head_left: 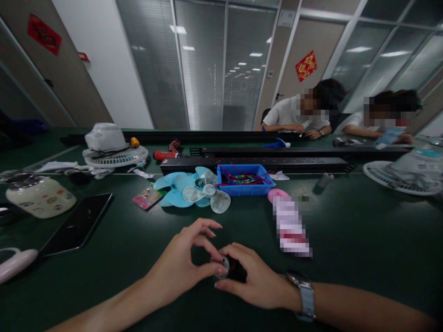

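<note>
Near the front of the green table, both hands meet at a small round metal part (224,266) with a dark hole in its grey face. My left hand (188,258) pinches at its face with thumb and a finger, while the other fingers are raised and curled. From the other side, my right hand (254,276), with a watch (302,293) on its wrist, curls its fingers and thumb around the part. Most of the part's body is hidden by my fingers, so its exact kind does not show.
Ahead lie blue fan blades (180,186) and a blue bin (245,186) of wires. A metal cylinder (324,180) and pink-handled object (290,226) are rightward; a tablet (79,223) is leftward. Fan housings (116,157), a red drill (168,151) and two people (285,113) are farther back.
</note>
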